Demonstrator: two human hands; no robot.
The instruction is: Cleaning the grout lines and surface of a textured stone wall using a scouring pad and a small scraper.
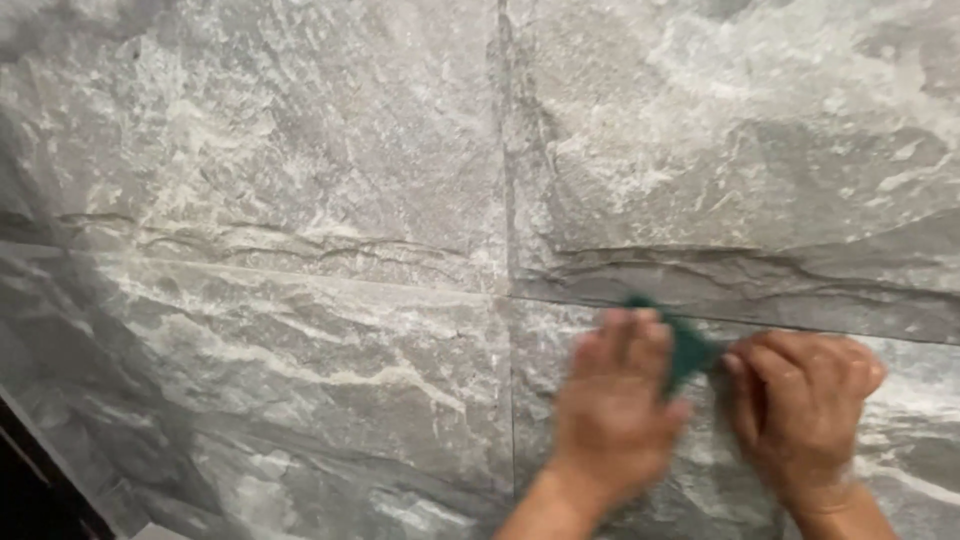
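Both hands press a green pad (pixel 688 348) against a wall of grey stone-look tiles (pixel 300 200), low and right of centre in the view, just under the horizontal grout line (pixel 800 325) and a little right of the vertical joint (pixel 508 200). The left hand (pixel 612 395) lies flat over the pad's left part, fingers together and pointing up, blurred as though in motion; the right hand (pixel 800 405) is curled, its fingertips pinching the pad's right edge. Only a small strip of the pad shows between them, so its full shape cannot be told. It looks thin, light and soft, likely a scouring pad that bends under the fingers and folds easily, with a rough face that should grip rather than slide. It seems best held as it is now, a flat palm over the back and a pinch at one edge. The tile surface is ridged and uneven, with a raised lip along the grout line where the pad could catch. Open wall lies to the left and above. A dark edge (pixel 30 470) closes the lower left corner, well apart from the hands.
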